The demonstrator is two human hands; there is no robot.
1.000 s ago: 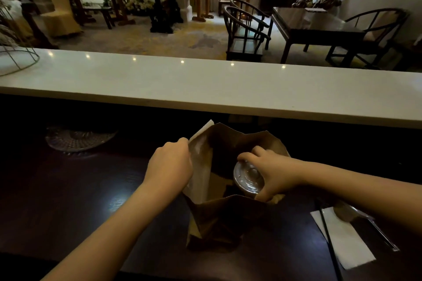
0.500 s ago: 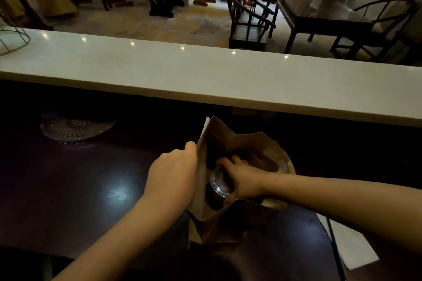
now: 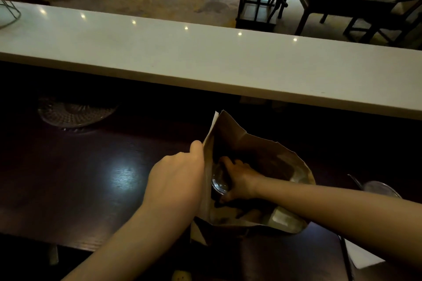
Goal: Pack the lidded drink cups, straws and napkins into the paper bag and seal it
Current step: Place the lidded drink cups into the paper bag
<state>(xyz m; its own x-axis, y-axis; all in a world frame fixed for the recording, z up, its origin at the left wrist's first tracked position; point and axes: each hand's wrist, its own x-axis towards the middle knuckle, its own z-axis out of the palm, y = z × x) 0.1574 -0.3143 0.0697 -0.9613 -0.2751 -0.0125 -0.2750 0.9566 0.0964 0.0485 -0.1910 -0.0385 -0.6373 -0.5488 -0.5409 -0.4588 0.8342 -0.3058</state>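
Observation:
A brown paper bag (image 3: 255, 143) stands open on the dark wooden counter (image 3: 91, 178). My left hand (image 3: 175, 178) grips the bag's left rim and holds it apart. Deep inside the bag, my right hand (image 3: 237, 180) is wrapped around a cup with a clear plastic lid (image 3: 219, 183). At the right edge a second lidded cup (image 3: 381, 188) stands behind my forearm. A white napkin (image 3: 360, 255) lies at the lower right, and a thin dark straw (image 3: 346, 258) runs along its left side.
A raised white bar top (image 3: 205, 59) runs across just behind the bag. A patterned glass plate (image 3: 75, 113) sits at the far left of the counter. Dark chairs and tables fill the room beyond.
My right hand has carried the lidded cup from the bag's mouth down into the bag. My left hand keeps its hold on the rim. The camera has tilted downward.

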